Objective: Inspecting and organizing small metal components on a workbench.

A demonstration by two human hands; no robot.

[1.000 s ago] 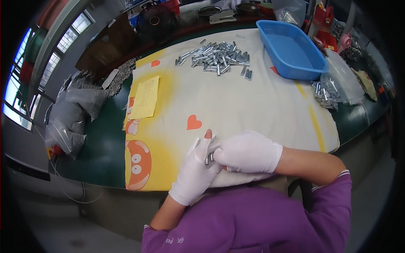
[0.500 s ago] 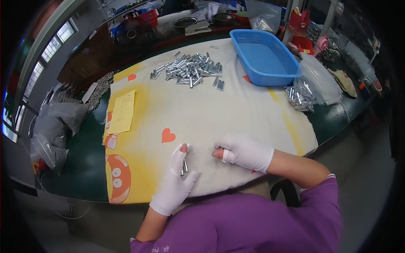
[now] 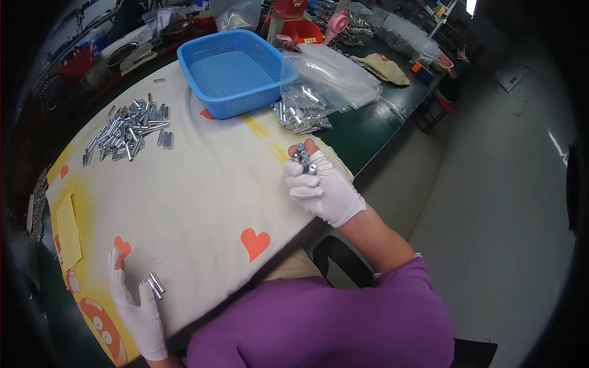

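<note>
On a cloth-covered worktop (image 3: pixel 202 196), a gloved right hand (image 3: pixel 319 187) pinches a bundle of metal pins (image 3: pixel 302 156) in its fingers; the left hand (image 3: pixel 138 306), fingers apparently spread, rests beside loose pins (image 3: pixel 153 286).

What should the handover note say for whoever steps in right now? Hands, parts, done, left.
Left hand: gloved, flat on the cloth at the near edge, a few small metal tubes lying at its fingers; whether it grips them is unclear.
Right hand: gloved, raised at the table's right edge, closed on a small bundle of tubes.
Parts: loose pile of tubes at the far left of the cloth; clear bag of tubes beside the blue basket.
Done: nothing visible in the basket.
Left: the pile and the bag look untouched.
</note>
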